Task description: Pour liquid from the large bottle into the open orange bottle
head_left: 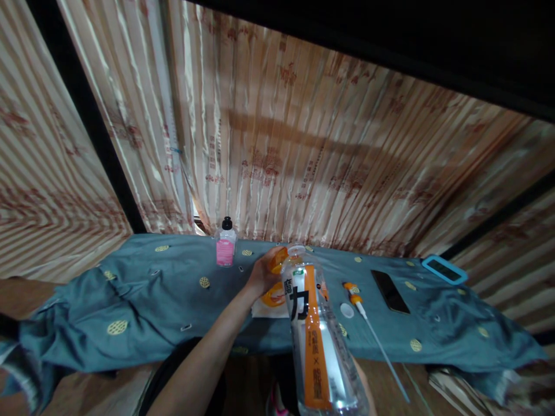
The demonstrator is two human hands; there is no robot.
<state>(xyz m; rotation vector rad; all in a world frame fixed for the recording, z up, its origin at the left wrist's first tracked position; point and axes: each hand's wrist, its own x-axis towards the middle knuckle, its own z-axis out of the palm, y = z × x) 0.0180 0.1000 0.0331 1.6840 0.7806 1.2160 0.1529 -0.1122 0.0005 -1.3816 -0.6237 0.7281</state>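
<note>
My left hand (261, 273) is closed around an orange see-through object (278, 261), whose exact kind I cannot make out. It sits right beside the mouth of a large clear plastic bottle (318, 341) with an orange and silver label. This bottle is tilted, its mouth pointing away from me. My right hand (366, 384) grips the bottle from behind at its lower part; most of the fingers are hidden. Below my left hand, another orange piece (274, 296) rests on a white tissue (264, 312). Right of the bottle lie an orange-topped pump head with a long tube (356, 297) and a round whitish cap (347, 311).
A small pink-labelled bottle with a black top (225, 245) stands at the back left of the blue-green cloth (173, 289). Farther right lie a dark phone (390, 292) and a blue-framed device (444, 270). A striped curtain (277, 144) hangs behind.
</note>
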